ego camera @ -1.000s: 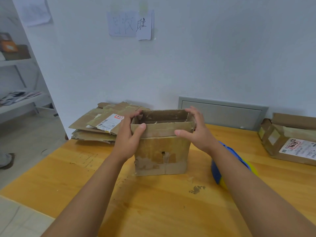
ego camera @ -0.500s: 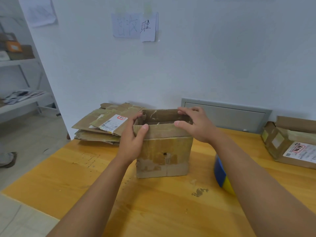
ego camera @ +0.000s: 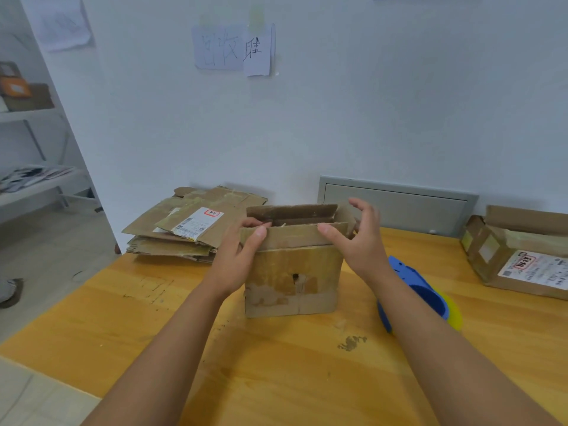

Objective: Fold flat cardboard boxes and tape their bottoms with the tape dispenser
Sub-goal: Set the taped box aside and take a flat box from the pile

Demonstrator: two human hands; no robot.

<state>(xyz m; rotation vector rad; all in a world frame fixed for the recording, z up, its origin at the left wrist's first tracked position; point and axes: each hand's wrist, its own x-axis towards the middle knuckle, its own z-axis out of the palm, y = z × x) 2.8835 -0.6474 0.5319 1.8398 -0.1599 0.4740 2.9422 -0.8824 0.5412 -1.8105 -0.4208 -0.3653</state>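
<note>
A worn brown cardboard box [ego camera: 292, 281] stands upright in the middle of the wooden table [ego camera: 153, 327], its top flaps raised. My left hand [ego camera: 238, 253] grips the near flap at the box's left corner, thumb on the front and fingers inside. My right hand [ego camera: 358, 238] is at the right corner, thumb on the near flap, fingers spread over the right side flap. The blue and yellow tape dispenser [ego camera: 421, 293] lies on the table to the right of the box, partly hidden by my right forearm.
A stack of flat cardboard boxes [ego camera: 190, 229] lies at the table's back left. A folded box with a label [ego camera: 522, 259] sits at the back right. A grey metal panel [ego camera: 399, 207] is on the white wall behind. Shelves and floor lie to the left.
My right hand has shifted from the far flap to the box's right corner, fingers now spread. The far flap stands upright and the box sits narrower. My left hand has kept its hold.
</note>
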